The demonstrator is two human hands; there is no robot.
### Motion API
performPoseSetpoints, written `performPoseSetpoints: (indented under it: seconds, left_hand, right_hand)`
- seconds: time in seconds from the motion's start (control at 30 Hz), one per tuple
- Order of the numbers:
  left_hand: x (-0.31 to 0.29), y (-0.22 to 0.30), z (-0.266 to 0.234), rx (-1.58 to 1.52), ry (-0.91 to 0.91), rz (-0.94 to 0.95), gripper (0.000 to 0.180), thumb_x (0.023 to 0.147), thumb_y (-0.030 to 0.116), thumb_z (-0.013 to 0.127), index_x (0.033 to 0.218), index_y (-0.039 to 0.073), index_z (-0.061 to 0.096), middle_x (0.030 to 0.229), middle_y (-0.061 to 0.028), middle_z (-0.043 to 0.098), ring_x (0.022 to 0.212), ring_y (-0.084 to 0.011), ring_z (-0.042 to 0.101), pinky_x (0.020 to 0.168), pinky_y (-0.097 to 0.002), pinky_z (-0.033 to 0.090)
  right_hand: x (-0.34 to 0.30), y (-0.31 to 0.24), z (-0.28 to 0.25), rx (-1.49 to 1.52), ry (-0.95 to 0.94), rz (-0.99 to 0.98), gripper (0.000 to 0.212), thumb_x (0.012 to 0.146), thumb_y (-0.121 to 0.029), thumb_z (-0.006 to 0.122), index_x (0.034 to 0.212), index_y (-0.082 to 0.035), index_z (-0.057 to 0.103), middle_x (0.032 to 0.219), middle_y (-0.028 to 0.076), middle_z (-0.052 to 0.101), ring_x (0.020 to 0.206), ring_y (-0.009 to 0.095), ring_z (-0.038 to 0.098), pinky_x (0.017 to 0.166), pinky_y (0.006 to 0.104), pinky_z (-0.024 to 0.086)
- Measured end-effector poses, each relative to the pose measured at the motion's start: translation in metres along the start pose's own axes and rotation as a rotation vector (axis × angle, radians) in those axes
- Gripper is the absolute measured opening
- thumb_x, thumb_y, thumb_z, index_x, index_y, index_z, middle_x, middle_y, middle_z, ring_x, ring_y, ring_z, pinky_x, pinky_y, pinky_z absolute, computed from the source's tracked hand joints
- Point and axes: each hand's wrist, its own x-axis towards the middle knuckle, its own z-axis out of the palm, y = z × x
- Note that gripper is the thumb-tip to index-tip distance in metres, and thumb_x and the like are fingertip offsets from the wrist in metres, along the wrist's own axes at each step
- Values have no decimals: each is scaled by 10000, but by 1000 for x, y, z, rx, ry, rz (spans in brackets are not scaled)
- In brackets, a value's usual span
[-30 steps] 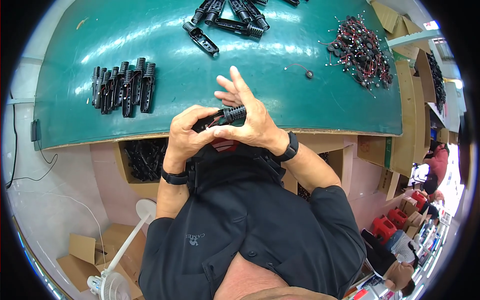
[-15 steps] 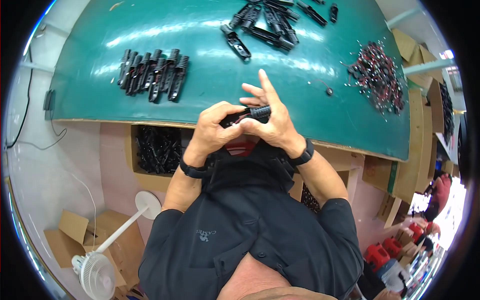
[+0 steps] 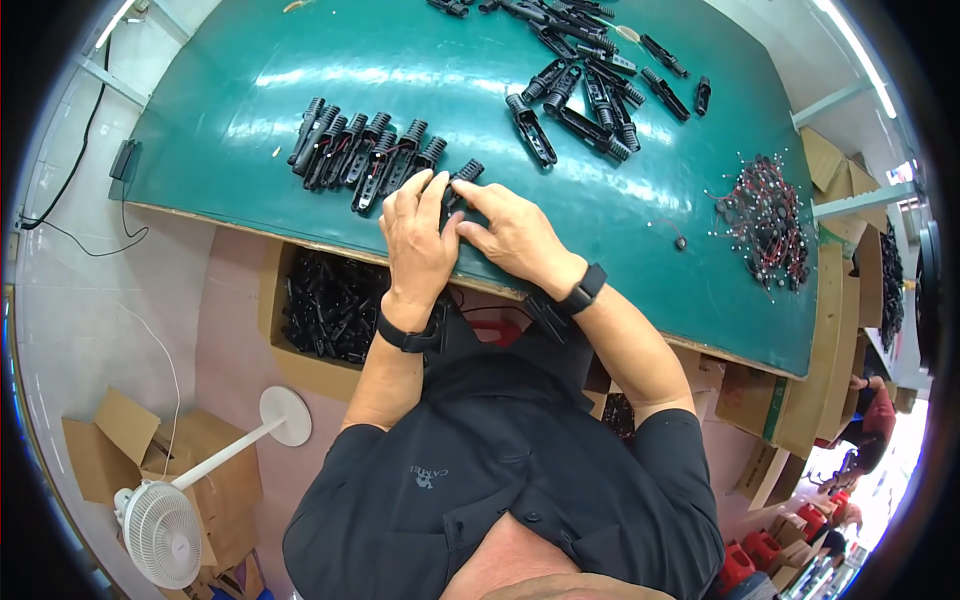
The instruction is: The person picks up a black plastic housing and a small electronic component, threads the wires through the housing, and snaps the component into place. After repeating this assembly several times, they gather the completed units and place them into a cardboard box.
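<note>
A black plastic housing with a ribbed end [image 3: 467, 171] is at the table's near edge, at the right end of a row of similar black housings [image 3: 345, 150]. My right hand [image 3: 515, 232] closes on it with thumb and index finger near the ribbed end. From the other side my left hand [image 3: 415, 235] has its bent fingers and thumb around its lower part, beside the last pieces of the row. My fingers hide most of the housing's body. Thin red wires show in some housings of the row.
Loose black housings [image 3: 600, 100] lie at the back of the green table [image 3: 600, 220]. To the right is a heap of small wired discs [image 3: 765, 225], with a single disc [image 3: 681, 243] nearer. Below the edge stands a carton of black parts [image 3: 325, 305]; a white fan [image 3: 165, 535] is lower left.
Both hands have moved left with the black housing, from in front of my body to the right end of the row. The view has shifted too.
</note>
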Motion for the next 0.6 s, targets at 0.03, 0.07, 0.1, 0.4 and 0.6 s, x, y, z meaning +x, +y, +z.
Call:
performPoseSetpoints:
  seconds: [0.03, 0.07, 0.1, 0.4, 0.6]
  left_hand:
    - [-1, -4, -3, -2, -3, -10, 539, 820, 115, 834, 1335, 67, 682, 1296, -129, 654, 1168, -352, 601, 1012, -443, 489]
    - [-4, -10, -6, -3, -8, -19, 546, 823, 102, 826, 1347, 67, 675, 1335, -130, 634, 1205, -354, 581, 1031, -444, 479]
    - [-6, -15, -9, -3, -14, -29, 553, 827, 89, 819, 1358, 67, 667, 1373, -130, 615, 1242, -356, 561, 1050, -446, 469]
    - [-9, -33, -7, -123, 4, -133, 470, 847, 8, 779, 1308, 36, 691, 1322, -140, 648, 1201, -361, 593, 1055, -463, 484]
    - [-8, -33, -6, -133, 3, -113, 430, 848, 22, 795, 1270, 34, 712, 1295, -143, 669, 1188, -362, 603, 1043, -464, 490]
  right_hand:
    - [6, 0, 3, -71, 2, -25, 581, 942, -194, 775, 1487, -114, 590, 1208, 134, 709, 975, 315, 740, 810, 407, 587]
    - [11, -2, 7, -139, 4, -48, 540, 938, -189, 770, 1452, -114, 623, 1202, 130, 706, 976, 342, 735, 815, 416, 589]
    - [16, -3, 10, -140, 7, -49, 540, 938, -189, 770, 1452, -114, 623, 1202, 130, 706, 976, 342, 735, 815, 416, 589]
    - [42, -4, 28, -170, 31, -70, 489, 937, -178, 753, 1405, -93, 639, 1194, 148, 700, 987, 373, 719, 829, 435, 591]
    - [23, 23, -32, -242, 254, 20, 447, 907, -216, 791, 1313, -59, 688, 1182, 156, 713, 1022, 375, 712, 857, 434, 587]
